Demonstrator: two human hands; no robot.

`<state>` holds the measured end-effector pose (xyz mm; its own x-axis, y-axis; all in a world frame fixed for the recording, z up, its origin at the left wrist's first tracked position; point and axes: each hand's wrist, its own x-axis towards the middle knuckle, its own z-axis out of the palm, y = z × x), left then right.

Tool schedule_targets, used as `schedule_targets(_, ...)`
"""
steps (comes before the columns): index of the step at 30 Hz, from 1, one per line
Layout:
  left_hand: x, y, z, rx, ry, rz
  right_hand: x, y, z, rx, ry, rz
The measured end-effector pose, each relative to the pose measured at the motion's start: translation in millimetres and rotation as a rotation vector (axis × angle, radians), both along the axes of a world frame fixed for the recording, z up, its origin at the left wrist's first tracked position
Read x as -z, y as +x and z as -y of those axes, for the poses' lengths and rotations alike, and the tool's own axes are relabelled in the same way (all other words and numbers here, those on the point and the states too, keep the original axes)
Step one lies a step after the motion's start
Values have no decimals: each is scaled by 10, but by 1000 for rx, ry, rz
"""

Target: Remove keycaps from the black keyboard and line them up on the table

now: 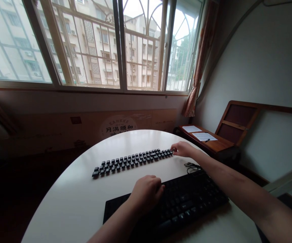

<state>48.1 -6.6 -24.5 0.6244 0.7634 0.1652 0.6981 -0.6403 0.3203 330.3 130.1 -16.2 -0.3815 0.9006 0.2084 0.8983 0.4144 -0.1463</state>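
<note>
Rows of loose black keycaps (135,160) lie across the white round table. My right hand (182,149) reaches to the far right end of these rows, thumb and fingertips pinched on a small dark keycap. Nearer to me lies a black keyboard (186,202), slightly turned, with many keys on its right and front parts. My left hand (147,192) rests over the keyboard's upper left part, its fingers curled closed. Whatever the left fingers hold, if anything, is hidden. The left hand and forearm cover part of the keyboard.
A coiled black cable (192,167) lies behind the keyboard, near my right forearm. Beyond the round white table (67,199) stand a wooden chair (224,138) with papers (204,136) and pens, a barred window, and a printed cardboard panel (146,118).
</note>
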Motion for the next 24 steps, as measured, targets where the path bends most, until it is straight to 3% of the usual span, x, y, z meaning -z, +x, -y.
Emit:
schedule_targets(5, 1, 7, -8, -1, 21, -35, -317, 95, 466, 1, 153, -203)
schedule_targets(8, 4, 20, -14, 4, 21, -46, -375, 245, 931, 6, 261, -674)
schedule_targets(11, 9, 38, -25, 8, 14, -43, -246, 386, 1391, 130, 282, -1028)
schedule_targets(15, 6, 56, -46, 21, -4, 2, 58, 451, 1752, 294, 108, -1286)
schedule_targets(19, -6, 47, -58, 58, 14, 92, 272, 438, 1791, 349, 69, -1299)
schedule_targets(24, 5, 32, -58, 135, -26, 108, 446, 480, 1728, 433, 189, -1241)
